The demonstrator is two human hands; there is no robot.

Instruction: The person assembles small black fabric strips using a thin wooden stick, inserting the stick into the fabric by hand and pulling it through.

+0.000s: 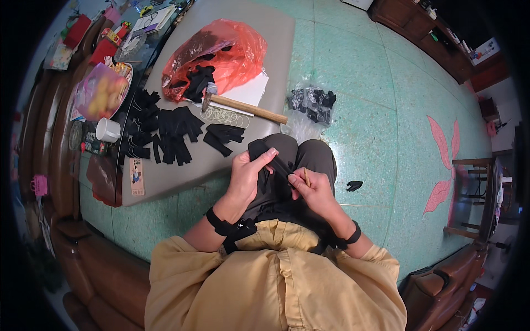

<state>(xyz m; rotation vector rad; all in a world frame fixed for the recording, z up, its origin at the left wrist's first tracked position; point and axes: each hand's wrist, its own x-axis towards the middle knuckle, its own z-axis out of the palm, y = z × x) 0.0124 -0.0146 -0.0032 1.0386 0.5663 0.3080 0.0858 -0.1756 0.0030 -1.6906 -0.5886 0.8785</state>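
Above my lap, a black fabric strip (282, 165) stretches between my two hands. My left hand (247, 175) pinches its upper end, thumb on top. Toward the lower end, my right hand (316, 191) is closed on the same strip, and a thin tan stick-like piece (307, 175) juts up from between those fingers. On the grey bench to the left lie several black fabric pieces (175, 128) in overlapping bunches. A smaller black bunch (225, 135) lies closest to my left hand. Pale elastic-looking rings (220, 116) are heaped just beyond it.
A hammer (248, 107) lies across the bench (270, 49), its handle past the edge. Behind it sits a red plastic bag (237, 47). A phone (136, 175) and a white mug (108, 130) are at left. A clear bag of black pieces (312, 103) rests on the floor.
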